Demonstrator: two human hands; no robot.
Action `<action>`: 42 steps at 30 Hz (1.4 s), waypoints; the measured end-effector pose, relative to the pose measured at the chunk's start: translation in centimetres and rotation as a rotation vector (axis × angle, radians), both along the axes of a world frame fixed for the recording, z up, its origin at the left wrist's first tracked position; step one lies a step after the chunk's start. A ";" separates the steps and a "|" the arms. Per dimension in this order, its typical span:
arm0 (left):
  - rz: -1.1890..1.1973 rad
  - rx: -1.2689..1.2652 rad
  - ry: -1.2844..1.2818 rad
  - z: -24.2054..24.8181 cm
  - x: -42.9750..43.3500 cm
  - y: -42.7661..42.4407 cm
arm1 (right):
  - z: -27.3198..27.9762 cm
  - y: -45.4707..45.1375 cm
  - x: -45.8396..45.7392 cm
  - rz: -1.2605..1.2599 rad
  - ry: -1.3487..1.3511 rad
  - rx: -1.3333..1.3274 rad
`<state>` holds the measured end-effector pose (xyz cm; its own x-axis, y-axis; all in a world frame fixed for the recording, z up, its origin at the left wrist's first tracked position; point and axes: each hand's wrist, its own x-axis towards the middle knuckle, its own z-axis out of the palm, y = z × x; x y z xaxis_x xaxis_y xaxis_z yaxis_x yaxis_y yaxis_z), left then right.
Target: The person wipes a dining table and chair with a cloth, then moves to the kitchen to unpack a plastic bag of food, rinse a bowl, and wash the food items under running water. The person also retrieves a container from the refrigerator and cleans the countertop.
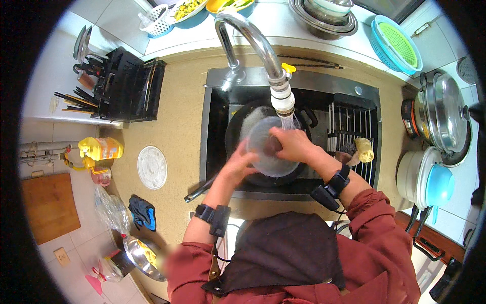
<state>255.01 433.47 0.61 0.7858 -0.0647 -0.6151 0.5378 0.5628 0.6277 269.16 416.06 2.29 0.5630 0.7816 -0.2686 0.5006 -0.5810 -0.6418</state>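
Over a black sink, my left hand grips the side of a translucent round plastic bowl. My right hand reaches into the bowl, its fingers curled around a dark brown pad that is partly hidden and blurred. Water runs from the white nozzle of a chrome gooseneck faucet onto the bowl and right hand. Beneath the bowl sits a dark wok with suds in it; its handle sticks out over the sink's front left edge.
A metal rack fills the sink's right side, with a yellowish sponge roll on it. A white lid and dark cloth lie left. Stacked pots stand right. A black knife holder stands back left.
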 end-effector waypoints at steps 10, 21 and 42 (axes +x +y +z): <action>0.028 0.018 0.093 1.5 2.0 -1.2 | -0.1 1.5 -0.9 -0.046 0.049 0.396; 0.111 0.200 0.025 1.6 0.5 -1.0 | -1.9 2.4 0.7 -0.531 -0.205 0.241; 0.037 -0.112 0.038 -1.1 4.6 -4.0 | 0.4 -10.2 1.8 -1.040 0.546 0.734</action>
